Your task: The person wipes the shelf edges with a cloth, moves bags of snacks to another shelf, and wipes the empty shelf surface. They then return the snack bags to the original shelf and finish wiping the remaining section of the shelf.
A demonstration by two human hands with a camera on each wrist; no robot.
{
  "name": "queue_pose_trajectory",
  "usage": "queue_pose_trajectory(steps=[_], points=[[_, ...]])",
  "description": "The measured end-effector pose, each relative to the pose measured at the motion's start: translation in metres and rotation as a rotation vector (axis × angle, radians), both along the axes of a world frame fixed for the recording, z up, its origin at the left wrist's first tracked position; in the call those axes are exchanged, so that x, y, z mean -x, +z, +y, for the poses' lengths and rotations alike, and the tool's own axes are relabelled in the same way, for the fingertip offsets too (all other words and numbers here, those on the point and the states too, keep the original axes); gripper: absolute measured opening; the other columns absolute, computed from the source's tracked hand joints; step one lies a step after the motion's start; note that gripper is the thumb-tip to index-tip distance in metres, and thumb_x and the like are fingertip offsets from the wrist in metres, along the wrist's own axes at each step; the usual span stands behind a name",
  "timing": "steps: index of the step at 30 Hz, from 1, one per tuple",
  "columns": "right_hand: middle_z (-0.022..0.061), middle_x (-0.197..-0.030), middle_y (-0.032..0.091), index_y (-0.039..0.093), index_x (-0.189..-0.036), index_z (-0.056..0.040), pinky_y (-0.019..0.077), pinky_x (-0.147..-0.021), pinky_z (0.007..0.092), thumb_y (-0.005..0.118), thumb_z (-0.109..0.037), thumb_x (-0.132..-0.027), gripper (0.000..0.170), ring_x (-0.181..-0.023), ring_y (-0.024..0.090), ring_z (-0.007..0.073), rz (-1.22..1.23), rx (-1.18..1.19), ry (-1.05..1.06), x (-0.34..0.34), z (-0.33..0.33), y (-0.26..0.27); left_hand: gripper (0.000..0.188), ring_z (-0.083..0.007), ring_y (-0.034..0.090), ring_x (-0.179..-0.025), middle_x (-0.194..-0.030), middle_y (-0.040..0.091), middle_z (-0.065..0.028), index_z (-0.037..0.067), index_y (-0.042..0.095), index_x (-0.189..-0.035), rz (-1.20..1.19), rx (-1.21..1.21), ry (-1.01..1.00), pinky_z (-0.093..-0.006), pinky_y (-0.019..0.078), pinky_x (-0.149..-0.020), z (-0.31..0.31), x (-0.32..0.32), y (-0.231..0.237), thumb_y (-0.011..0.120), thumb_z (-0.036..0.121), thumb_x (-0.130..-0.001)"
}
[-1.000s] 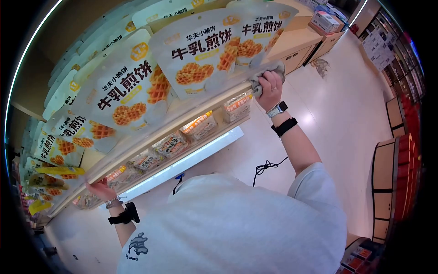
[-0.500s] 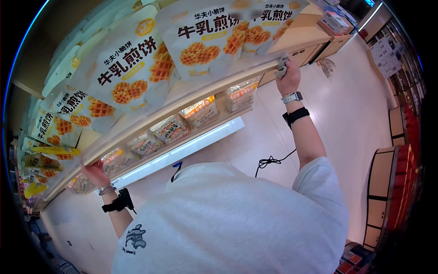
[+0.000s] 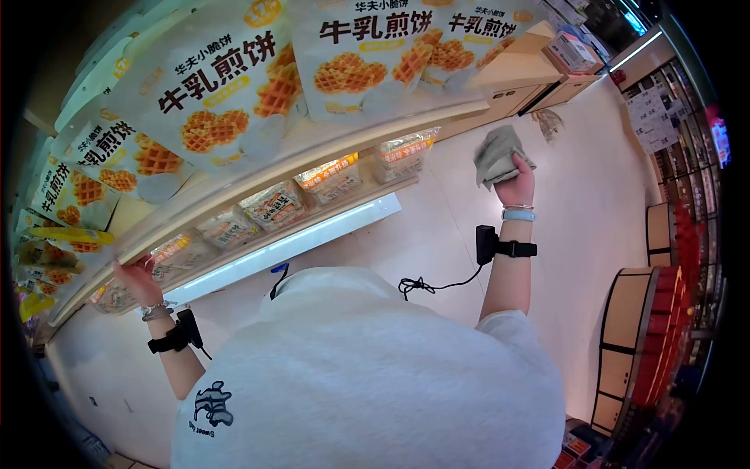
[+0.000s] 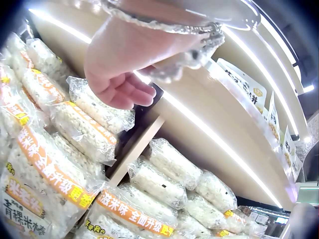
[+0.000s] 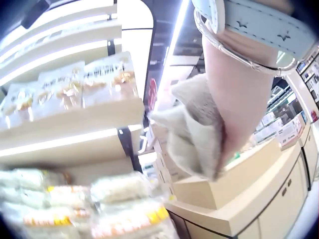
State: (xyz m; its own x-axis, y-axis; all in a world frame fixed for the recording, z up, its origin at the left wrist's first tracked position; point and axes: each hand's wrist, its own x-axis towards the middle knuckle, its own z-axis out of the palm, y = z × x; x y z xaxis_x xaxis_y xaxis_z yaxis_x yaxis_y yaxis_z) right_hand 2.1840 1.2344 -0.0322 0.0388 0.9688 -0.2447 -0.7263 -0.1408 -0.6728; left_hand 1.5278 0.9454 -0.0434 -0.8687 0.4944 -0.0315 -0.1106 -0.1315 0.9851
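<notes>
Pale shop floor (image 3: pixel 578 207) spreads beneath the work, with wooden cabinets (image 3: pixel 623 356) on the right and a long shelf (image 3: pixel 328 152) slanting from the near left to the far right. Waffle pouches (image 3: pixel 223 98) stand along its top, and clear-wrapped packs (image 3: pixel 273 205) sit in a row on the level below.

Judging by the cloth (image 3: pixel 500 148) and the shelf, the step in hand looks like wiping. To do that well, the person would probably fold the cloth into a flat pad, since loose corners might snag the pouches or tip one over. Light, even pressure along the front edge should serve better than hard scrubbing, and the wrapped packs below are best not brushed by the arm.

Right hand (image 3: pixel 516 187): its fingers hold the cloth, with the thumb across its near side; the other fingers are mostly hidden behind it. The cloth lies ahead of the palm, bunched at the grip and spreading to the far left of it, over the floor and apart from the shelf's right end.

Left hand (image 3: pixel 141 283): well apart from the cloth, at the shelf's near left edge, its fingers loosely bent with nothing seen in them. Whether they touch the shelf cannot be told.
</notes>
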Motion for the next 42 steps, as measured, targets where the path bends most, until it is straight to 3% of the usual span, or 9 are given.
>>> queue_pose_trajectory(steps=[3,9,12,15,18,21,27,36,42], points=[[0.0144,-0.124,0.048,0.039,-0.124,0.0013,0.0373,-0.098,0.0421,0.044,-0.014,-0.088,0.039,-0.113,0.047,0.0297,0.057,-0.124,0.113,0.008,-0.016,0.031,0.056,-0.0157,0.055,-0.083,-0.096,0.058,-0.0045,0.012,0.047,-0.113,-0.005,0.034,0.016,-0.0299,0.043,-0.07,-0.001,0.004,0.0,0.037,0.059,-0.085],[0.0153,-0.126,0.047,0.039,-0.126,0.0012,0.0355,-0.099,0.0419,0.043,-0.017,-0.09,0.04,-0.115,0.046,0.0303,0.011,-0.103,0.118,0.033,-0.032,0.064,0.056,-0.0158,0.056,-0.082,-0.096,0.059,-0.0047,0.011,0.047,-0.113,0.038,0.035,-0.026,-0.0289,0.0431,-0.07,-0.003,0.0,0.004,0.037,0.059,-0.085],[0.0154,-0.124,0.048,0.041,-0.124,0.002,0.0379,-0.097,0.0394,0.043,-0.013,-0.09,0.038,-0.113,0.048,0.0298,-0.148,-0.127,-0.106,0.041,-0.03,0.067,0.056,-0.0155,0.056,-0.081,-0.097,0.059,-0.0047,0.011,0.048,-0.112,0.043,0.023,-0.026,-0.0284,0.0432,-0.07,-0.003,-0.002,0.004,0.037,0.058,-0.085],[0.0154,-0.125,0.047,0.042,-0.122,0.0042,0.0394,-0.094,0.037,0.043,-0.008,-0.089,0.036,-0.113,0.048,0.0286,-0.63,-0.28,-0.387,0.065,-0.029,0.077,0.055,-0.0152,0.056,-0.081,-0.097,0.059,-0.0046,0.011,0.048,-0.113,0.042,0.025,-0.036,-0.0283,0.0434,-0.07,-0.004,0.002,0.001,0.036,0.057,-0.086],[0.0231,-0.125,0.045,0.042,-0.121,0.0054,0.0375,-0.094,0.0407,0.05,-0.007,-0.083,0.04,-0.115,0.046,0.0324,-1.388,-0.695,-0.493,0.087,-0.008,0.068,0.055,-0.0152,0.057,-0.08,-0.096,0.059,-0.0048,0.011,0.047,-0.114,0.061,0.039,-0.032,-0.0284,0.0436,-0.07,-0.003,0.0,0.003,0.035,0.057,-0.087],[0.0263,-0.127,0.041,0.043,-0.121,0.0053,0.0323,-0.098,0.0431,0.056,-0.008,-0.075,0.05,-0.118,0.04,0.0367,-1.749,-0.779,-0.435,0.121,0.002,0.055,0.056,-0.0153,0.057,-0.08,-0.095,0.06,-0.0049,0.01,0.046,-0.116,0.063,0.037,-0.033,-0.0288,0.0437,-0.07,-0.003,-0.001,0.005,0.034,0.057,-0.087],[0.0238,-0.122,0.045,0.047,-0.113,0.0034,0.0272,-0.099,0.0509,0.062,-0.013,-0.063,0.055,-0.117,0.039,0.0371,-2.106,-0.677,-0.52,0.133,-0.006,0.049,0.057,-0.016,0.057,-0.079,-0.095,0.059,-0.0052,0.01,0.044,-0.119,0.042,0.071,-0.075,-0.0301,0.0435,-0.073,-0.007,-0.001,0.007,0.034,0.056,-0.087],[0.0183,-0.106,0.052,0.057,-0.097,-0.0005,0.0313,-0.096,0.0507,0.062,-0.014,-0.054,0.046,-0.104,0.046,0.0336,-1.853,-1.007,-0.353,0.209,-0.061,0.057,0.056,-0.017,0.058,-0.081,-0.095,0.06,-0.0064,0.008,0.047,-0.116,0.029,0.068,-0.115,-0.0315,0.0436,-0.075,-0.009,-0.005,0.011,0.033,0.055,-0.088],[0.0164,-0.105,0.053,0.058,-0.101,-0.0011,0.0357,-0.094,0.0482,0.062,-0.014,-0.052,0.05,-0.105,0.046,0.0329,-1.669,-1.193,-0.254,0.274,-0.097,0.051,0.053,-0.0179,0.058,-0.08,-0.096,0.061,-0.0077,0.007,0.049,-0.114,0.02,-0.026,-0.183,-0.0312,0.0456,-0.073,-0.01,-0.003,0.007,0.033,0.052,-0.09]])
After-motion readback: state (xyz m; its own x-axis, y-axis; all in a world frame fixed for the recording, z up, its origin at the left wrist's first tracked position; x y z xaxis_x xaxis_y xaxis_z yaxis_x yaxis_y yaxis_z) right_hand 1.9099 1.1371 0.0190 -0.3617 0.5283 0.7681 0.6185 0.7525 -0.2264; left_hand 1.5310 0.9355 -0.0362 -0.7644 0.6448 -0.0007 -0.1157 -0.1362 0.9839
